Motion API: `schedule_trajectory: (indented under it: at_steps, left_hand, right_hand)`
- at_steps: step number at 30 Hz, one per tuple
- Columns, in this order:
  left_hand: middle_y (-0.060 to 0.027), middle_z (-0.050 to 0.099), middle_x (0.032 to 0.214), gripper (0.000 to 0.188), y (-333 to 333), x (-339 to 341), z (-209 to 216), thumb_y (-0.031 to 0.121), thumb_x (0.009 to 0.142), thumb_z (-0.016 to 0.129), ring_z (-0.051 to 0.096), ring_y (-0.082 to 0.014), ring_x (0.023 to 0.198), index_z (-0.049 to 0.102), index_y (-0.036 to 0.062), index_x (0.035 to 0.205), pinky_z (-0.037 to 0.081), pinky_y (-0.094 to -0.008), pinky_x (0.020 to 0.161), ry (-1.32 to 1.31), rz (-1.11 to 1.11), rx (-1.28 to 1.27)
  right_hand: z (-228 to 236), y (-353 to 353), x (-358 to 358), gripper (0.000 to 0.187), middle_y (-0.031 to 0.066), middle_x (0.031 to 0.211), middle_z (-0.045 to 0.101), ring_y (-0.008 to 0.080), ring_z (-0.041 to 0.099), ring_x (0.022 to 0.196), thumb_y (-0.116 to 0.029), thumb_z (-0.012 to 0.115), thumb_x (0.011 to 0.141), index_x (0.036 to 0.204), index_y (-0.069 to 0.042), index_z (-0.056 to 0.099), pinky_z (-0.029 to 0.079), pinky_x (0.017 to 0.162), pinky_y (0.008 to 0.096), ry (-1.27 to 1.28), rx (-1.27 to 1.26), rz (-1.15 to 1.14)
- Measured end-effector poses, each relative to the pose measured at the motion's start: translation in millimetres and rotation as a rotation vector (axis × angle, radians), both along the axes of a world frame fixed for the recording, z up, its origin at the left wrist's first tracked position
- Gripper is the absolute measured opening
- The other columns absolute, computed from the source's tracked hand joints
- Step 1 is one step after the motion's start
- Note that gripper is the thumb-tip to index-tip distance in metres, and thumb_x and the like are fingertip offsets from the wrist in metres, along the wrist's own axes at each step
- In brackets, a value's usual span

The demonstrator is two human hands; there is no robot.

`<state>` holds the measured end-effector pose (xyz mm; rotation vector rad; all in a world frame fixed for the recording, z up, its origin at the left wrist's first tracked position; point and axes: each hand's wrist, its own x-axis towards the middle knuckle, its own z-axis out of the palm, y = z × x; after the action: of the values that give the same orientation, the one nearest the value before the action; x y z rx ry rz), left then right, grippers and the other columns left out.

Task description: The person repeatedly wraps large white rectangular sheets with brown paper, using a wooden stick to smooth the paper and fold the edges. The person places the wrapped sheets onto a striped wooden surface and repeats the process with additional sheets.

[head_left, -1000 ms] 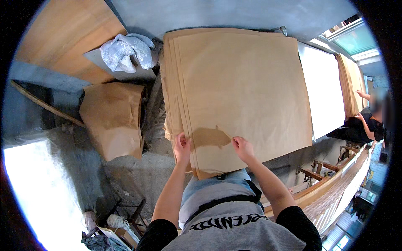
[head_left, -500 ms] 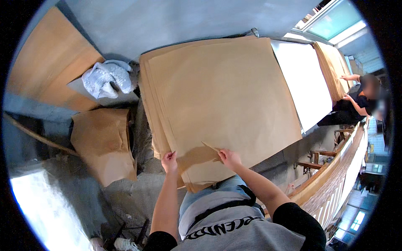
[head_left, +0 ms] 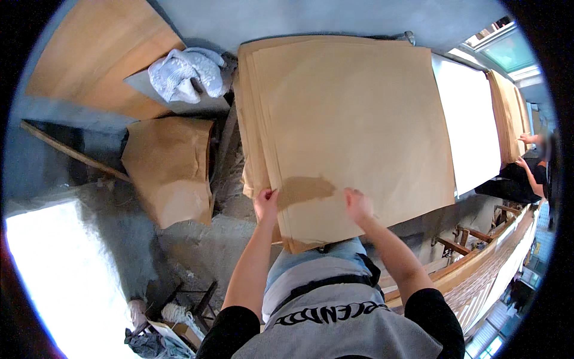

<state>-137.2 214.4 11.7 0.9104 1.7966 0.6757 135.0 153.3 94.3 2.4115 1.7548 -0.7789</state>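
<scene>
1. Stack (head_left: pixel 359 113): large brown sheets, directly in front of the person and close to the wall (head_left: pixel 311 15); the sheets fan out in steps along the left edge, and a dark patch (head_left: pixel 306 186) shows on the top one between the hands.
2. Board (head_left: pixel 101 66): wooden, at the upper left.
3. White sheet (head_left: pixel 468 122): just right of the stack.
4. Far stack (head_left: pixel 505 116): brown, beyond the white sheet, with a co-worker's hands (head_left: pixel 526 139) at it.
5. Brown paper (head_left: pixel 170 161): creased, left of the stack.
6. Cloth (head_left: pixel 179 75): pale, crumpled, above the brown paper.
7. Right hand (head_left: pixel 359 206): blurred, over the top sheet; I cannot tell whether it holds anything.
8. Left hand (head_left: pixel 266 204): at the stack's left edge, fingers bent in; whether they pinch a sheet, I cannot tell.
</scene>
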Motion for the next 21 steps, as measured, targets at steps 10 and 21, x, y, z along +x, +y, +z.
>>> schedule_trajectory:
  at_steps: [10,21]
  left_hand:
    - [-0.0007,0.054,0.081,0.029,9,-8,29,0.009,0.079,0.061,0.049,-0.0079,0.068,0.048,0.0093,0.104,0.040,-0.0224,0.057,-0.351,-0.032,-0.131]
    - [-0.0024,0.054,0.088,0.036,-55,-2,64,0.010,0.080,0.060,0.051,-0.0096,0.076,0.043,0.0133,0.112,0.043,-0.0243,0.061,-0.427,0.007,-0.116]
  right_hand:
    - [3,-17,19,0.016,0.0142,0.084,0.058,0.0350,0.057,0.074,-0.022,0.042,0.086,0.091,-0.013,0.053,0.047,0.060,0.0453,0.004,0.037,0.075]
    - [16,-53,54,0.018,0.0120,0.075,0.058,0.0298,0.057,0.071,-0.025,0.057,0.078,0.082,-0.007,0.055,0.045,0.063,0.0390,0.260,0.070,-0.150]
